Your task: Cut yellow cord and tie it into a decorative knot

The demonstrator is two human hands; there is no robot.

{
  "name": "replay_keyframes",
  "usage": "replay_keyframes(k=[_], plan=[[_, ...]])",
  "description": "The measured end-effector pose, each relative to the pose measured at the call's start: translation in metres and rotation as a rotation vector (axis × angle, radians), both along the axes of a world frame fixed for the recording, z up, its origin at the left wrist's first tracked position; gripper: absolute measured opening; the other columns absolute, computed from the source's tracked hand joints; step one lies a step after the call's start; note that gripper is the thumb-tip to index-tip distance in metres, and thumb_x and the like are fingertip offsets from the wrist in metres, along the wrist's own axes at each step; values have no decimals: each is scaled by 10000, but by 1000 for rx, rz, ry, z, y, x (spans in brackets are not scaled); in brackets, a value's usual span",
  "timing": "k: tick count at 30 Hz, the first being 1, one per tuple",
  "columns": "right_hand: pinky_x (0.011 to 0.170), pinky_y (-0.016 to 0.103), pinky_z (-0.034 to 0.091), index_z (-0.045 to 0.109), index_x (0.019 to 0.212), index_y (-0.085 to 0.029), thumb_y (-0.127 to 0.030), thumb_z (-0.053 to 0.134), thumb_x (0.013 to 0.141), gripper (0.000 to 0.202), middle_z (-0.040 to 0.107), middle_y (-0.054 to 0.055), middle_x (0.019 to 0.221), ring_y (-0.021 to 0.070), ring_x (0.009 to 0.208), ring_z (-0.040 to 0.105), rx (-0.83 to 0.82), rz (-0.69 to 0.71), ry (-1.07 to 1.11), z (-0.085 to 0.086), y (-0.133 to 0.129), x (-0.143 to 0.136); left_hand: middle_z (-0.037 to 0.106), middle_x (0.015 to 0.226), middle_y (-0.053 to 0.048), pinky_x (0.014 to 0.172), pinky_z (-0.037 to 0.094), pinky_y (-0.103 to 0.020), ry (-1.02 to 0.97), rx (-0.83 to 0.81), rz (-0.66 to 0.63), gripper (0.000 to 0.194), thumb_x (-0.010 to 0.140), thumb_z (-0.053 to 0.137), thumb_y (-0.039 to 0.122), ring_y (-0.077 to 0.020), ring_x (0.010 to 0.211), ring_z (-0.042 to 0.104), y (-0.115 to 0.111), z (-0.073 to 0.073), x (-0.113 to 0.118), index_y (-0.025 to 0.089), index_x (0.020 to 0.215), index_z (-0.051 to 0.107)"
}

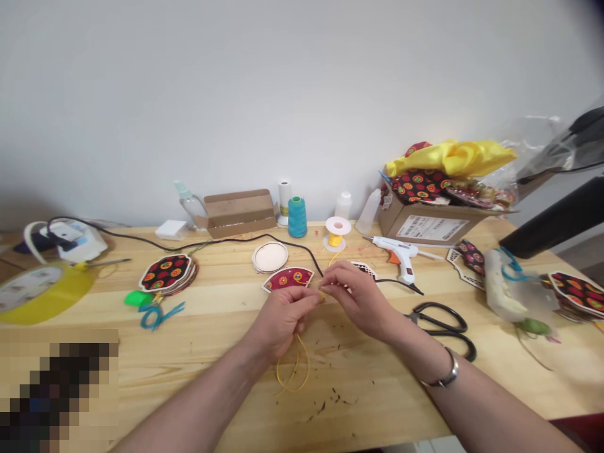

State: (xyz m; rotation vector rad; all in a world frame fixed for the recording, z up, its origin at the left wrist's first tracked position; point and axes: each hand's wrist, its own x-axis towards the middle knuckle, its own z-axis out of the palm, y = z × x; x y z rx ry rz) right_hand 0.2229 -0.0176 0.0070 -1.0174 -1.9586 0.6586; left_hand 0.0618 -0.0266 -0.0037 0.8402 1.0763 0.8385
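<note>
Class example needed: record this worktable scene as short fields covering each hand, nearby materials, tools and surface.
Left hand: pinching thin yellow cord, which hangs below it in a loop
Right hand: fingertips pinched close to the left's, seemingly on the cord too
Just beyond hands: fan-shaped red patterned piece with pale edging
Farther back: teal cone of thread; white spool with yellow cord
Tools, right: white glue gun with orange trigger; black-handled scissors
Surface: pale wooden table, scattered dark bits

The background is filled by a plain, pale grey wall (283, 94), below which a light, visibly grained wooden tabletop (212, 308) is softly lit.
</note>
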Motion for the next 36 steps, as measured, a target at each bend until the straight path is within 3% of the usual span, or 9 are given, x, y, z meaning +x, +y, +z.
replay_keyframes(k=[6,11,19,26,36], plan=[[574,229,359,618,703,-156,-240,591,761,105,568,-18,641,98,598,473,-533,49,233,-1,9,5,383,472,73,394,142,-176,-83,16,-115,179,661,705,286,-15,409,262,-1,0,-3,121,663,635],[530,222,308,634,694,-142,-299,658,690,159,546,-29,594,73,532,414,-736,58,421,-6,9,4,360,485,79,397,143,-168,-185,0,-77,172,670,707,282,-11,413,244,0,-2,-3,126,696,638],[520,226,295,653,681,-141,-303,672,667,163,537,-30,562,76,526,400,-711,-70,389,-5,5,-2,353,480,87,379,153,-153,-190,-15,59,219,636,735,291,-9,407,242,3,1,-2,115,731,645],[530,229,322,658,681,-144,-300,664,672,157,559,-24,576,82,533,421,-668,-89,365,-3,3,-3,348,447,88,374,163,-164,-77,47,105,231,642,720,334,-15,387,250,2,0,1,122,699,648],[562,241,383,663,698,-146,-313,676,657,173,628,6,639,103,577,496,-620,-119,354,-5,3,-4,422,492,63,399,208,-181,87,198,75,231,696,666,367,-34,408,306,0,-4,-1,144,755,671]])
